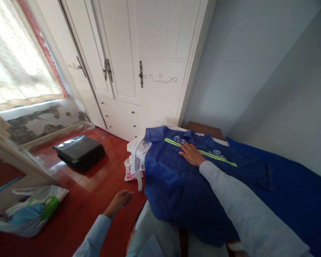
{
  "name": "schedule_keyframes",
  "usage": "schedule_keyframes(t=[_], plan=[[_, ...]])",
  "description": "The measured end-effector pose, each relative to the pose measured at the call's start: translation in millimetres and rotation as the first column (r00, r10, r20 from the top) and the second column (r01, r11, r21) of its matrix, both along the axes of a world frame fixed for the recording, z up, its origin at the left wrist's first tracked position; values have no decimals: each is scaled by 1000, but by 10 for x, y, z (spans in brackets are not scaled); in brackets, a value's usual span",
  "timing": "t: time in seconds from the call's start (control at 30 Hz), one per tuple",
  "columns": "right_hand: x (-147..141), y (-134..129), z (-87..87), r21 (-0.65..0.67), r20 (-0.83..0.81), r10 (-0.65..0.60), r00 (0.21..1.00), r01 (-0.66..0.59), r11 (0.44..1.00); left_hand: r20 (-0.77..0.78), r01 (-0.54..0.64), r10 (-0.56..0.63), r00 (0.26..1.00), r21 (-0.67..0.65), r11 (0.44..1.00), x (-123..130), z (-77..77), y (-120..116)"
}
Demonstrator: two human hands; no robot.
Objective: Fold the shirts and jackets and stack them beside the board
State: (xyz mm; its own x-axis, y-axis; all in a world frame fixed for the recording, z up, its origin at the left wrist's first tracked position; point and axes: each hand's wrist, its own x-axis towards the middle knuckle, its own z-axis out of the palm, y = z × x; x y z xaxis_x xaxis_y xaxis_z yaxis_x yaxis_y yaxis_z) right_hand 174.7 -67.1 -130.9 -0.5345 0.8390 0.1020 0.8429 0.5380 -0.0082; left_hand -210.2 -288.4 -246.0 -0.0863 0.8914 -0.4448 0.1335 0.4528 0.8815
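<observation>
A blue short-sleeved work shirt [166, 182] lies front up, its lower part hanging over the near edge of what supports it. It has a yellow-green and silver stripe across the chest and white printed marks. My right hand [192, 154] rests flat on its chest, over the stripe, fingers stretched out. Off to the left of the shirt, my left hand [119, 202] hangs above the floor, touching nothing. Its fingers are loosely curled, slightly blurred, with nothing seen in them. White cloth [139, 153] shows beneath the shirt's left side.
A blue cover [291, 192] spreads to the right. White wardrobe doors [166, 96] stand behind. On the red floor [88, 200] are a black ridged case [80, 150], a plastic bag of cloth [32, 210] and a white-red bag [130, 172]. A brown box-like top [205, 129] stands by the wall.
</observation>
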Motion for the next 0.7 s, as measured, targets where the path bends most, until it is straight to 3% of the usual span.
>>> schedule_keyframes(t=[0.07, 0.17, 0.23, 0.3, 0.37, 0.47, 0.57, 0.7], plan=[[-29, -54, 33, 42, -15, 34, 999, -33, 999, -37, 15, -7, 999, 215, 976, 46, 491, 309], [-103, -115, 95, 51, -58, 45, 997, -42, 998, -91, 43, -2, 996, 453, 891, 168, 1229, 892], [-187, -139, 142, 32, -86, 36, 996, -33, 999, -143, 24, 58, 988, 514, 858, 274, 1615, 1345], [-307, -150, 184, 16, -110, 44, 993, -43, 999, -291, -29, 170, 942, 433, 901, 386, 1864, 1801], [-458, -149, 218, 8, -125, 75, 989, -75, 997, -356, -65, 210, 910, 379, 923, 485, 1974, 2206], [-704, -103, 256, 1, -135, 123, 983, -124, 992, -409, -106, 210, 888, 261, 959, 572, 1949, 2641], [-897, 12, 298, -20, -157, 113, 981, -118, 993, -426, -168, 225, 876, 167, 971, 590, 1829, 2879], [-1002, 185, 349, -78, -184, 92, 979, -108, 991, -439, -249, 289, 851, 147, 957, 577, 1705, 3047]])
